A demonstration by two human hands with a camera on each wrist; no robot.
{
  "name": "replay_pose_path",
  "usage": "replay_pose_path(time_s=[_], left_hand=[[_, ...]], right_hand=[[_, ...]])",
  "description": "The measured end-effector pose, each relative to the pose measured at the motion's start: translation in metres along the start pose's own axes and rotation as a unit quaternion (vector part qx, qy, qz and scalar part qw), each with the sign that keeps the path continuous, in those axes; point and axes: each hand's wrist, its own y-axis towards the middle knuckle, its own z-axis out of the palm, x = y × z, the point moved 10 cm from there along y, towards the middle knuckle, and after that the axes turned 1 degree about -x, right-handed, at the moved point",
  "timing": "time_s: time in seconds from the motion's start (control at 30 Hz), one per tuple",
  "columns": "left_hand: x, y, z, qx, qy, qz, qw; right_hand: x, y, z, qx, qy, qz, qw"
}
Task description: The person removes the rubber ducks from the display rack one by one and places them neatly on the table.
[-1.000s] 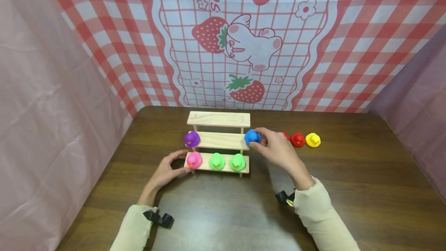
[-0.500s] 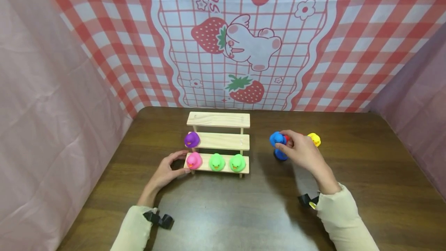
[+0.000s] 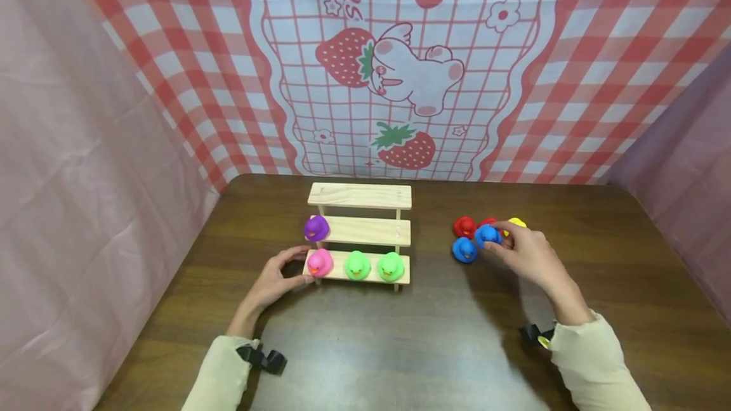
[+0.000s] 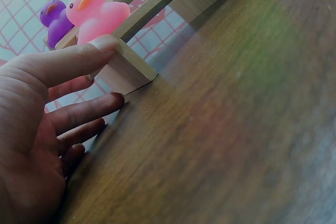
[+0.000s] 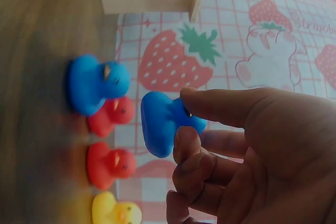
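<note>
A three-tier wooden stand (image 3: 365,231) stands on the table. My left hand (image 3: 280,278) holds the left end of its lowest step, thumb at the front edge and index finger towards the back; the other fingers hang loose in the left wrist view. Beside the thumb sits a pink rubber duck (image 4: 97,14), with two green ducks (image 3: 357,266) further right. A purple duck (image 3: 316,228) is on the middle step's left end. Above the table, my right hand (image 3: 528,255) pinches a blue rubber duck (image 5: 163,124) between thumb and fingers.
Another blue duck (image 3: 464,250) sits on the table (image 3: 365,347) right of the stand. Behind it are two red ducks (image 3: 464,227) and a partly covered yellow duck (image 5: 115,211). A strawberry-print cloth (image 3: 411,81) hangs at the back, pink curtains (image 3: 103,176) at the sides.
My right hand has carried the blue duck from the right end of the middle step rightwards, over the loose ducks. The left hand has stayed at the stand.
</note>
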Motion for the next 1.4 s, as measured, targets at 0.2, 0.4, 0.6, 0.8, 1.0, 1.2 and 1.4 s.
replay_pose_path(time_s=[0.2, 0.4, 0.6, 0.8, 1.0, 1.2, 1.4], left_hand=[[0.000, 0.000, -0.001, -0.001, 0.000, -0.001, 1.0000], [0.001, 0.000, 0.000, 0.001, -0.005, 0.001, 1.0000], [0.001, 0.001, 0.001, 0.003, -0.008, 0.005, 1.0000], [0.000, 0.001, 0.001, 0.005, -0.008, 0.004, 1.0000], [0.000, 0.000, 0.001, 0.005, -0.008, 0.003, 1.0000], [0.001, 0.000, 0.001, 0.004, 0.000, 0.004, 1.0000], [0.001, 0.000, 0.000, 0.003, -0.003, 0.007, 1.0000]], right_hand=[[-0.017, -0.002, 0.004, 0.022, -0.003, 0.017, 0.9996], [-0.026, 0.000, 0.011, 0.032, -0.009, 0.015, 0.9994], [-0.035, 0.002, 0.019, 0.039, -0.002, 0.018, 0.9991], [-0.041, 0.003, 0.027, 0.047, -0.002, 0.021, 0.9987], [-0.041, 0.003, 0.031, 0.047, -0.007, 0.017, 0.9987], [-0.042, 0.002, 0.032, 0.051, -0.008, 0.022, 0.9984], [-0.037, 0.003, 0.022, 0.042, -0.006, 0.020, 0.9989]])
